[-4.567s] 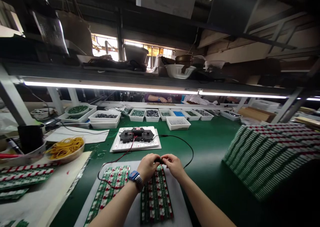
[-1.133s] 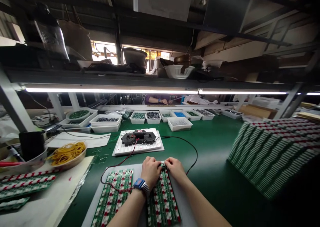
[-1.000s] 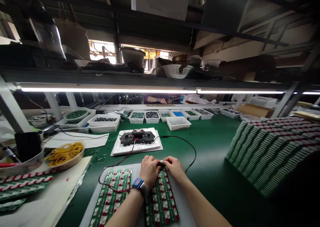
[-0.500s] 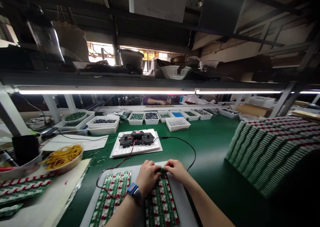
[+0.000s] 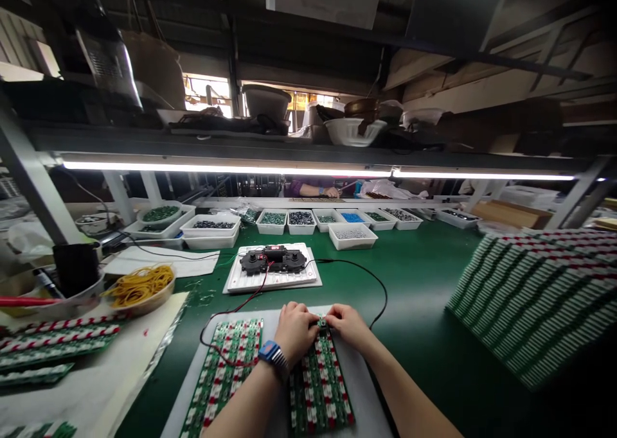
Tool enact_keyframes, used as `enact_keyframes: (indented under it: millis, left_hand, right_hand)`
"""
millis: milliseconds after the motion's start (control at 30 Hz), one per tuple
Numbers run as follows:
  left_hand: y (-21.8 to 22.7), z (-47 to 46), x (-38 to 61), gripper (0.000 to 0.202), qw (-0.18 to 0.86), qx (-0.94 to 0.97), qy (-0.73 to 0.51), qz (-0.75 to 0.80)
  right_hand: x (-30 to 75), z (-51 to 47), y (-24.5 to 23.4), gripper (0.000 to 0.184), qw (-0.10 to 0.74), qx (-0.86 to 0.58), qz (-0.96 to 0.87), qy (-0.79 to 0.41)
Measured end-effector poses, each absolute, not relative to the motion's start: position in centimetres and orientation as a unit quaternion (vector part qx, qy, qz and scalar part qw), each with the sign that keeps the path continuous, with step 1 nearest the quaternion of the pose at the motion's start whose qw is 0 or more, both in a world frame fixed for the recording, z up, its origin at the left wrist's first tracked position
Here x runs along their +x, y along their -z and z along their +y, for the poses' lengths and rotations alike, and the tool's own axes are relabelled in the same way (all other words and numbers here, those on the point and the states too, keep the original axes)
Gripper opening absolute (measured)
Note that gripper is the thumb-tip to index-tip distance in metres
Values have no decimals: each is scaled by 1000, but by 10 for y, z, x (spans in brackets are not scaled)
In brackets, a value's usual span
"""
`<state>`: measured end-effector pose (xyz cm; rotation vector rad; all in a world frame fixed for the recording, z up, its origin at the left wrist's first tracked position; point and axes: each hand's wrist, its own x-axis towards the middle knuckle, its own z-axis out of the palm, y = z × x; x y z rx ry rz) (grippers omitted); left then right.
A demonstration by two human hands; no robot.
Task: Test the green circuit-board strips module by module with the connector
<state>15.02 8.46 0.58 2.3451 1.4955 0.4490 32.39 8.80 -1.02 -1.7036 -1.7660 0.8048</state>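
My left hand (image 5: 294, 330), a blue watch on its wrist, and my right hand (image 5: 349, 326) meet fingertip to fingertip at the far end of a green, red and white circuit board panel (image 5: 319, 390). Both hands are closed, pinching a small dark probe (image 5: 321, 323) pressed onto the panel. A red wire (image 5: 226, 312) and a black wire (image 5: 373, 280) run from my hands back to a black tester (image 5: 272, 260) on a white tray (image 5: 272, 279). A second board panel (image 5: 222, 377) lies to the left on the same white sheet.
White bins of small parts (image 5: 351, 236) line the back of the green mat. A bowl of yellow rubber bands (image 5: 139, 287) and more boards (image 5: 53, 345) sit left. A tall fanned stack of boards (image 5: 535, 293) stands right. Another person's hands (image 5: 324, 191) show beyond the shelf.
My hands stay joined at the panel's far end; since the oldest frame they have lowered the probe onto the board. The view has shifted slightly.
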Motion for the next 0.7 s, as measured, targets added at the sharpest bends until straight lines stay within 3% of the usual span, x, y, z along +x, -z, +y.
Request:
enact_keyframes:
  millis: [700]
  left_hand:
    - [-6, 83, 149, 23, 166, 827, -152, 516]
  right_hand:
    - [312, 82, 17, 16, 264, -673, -651, -231]
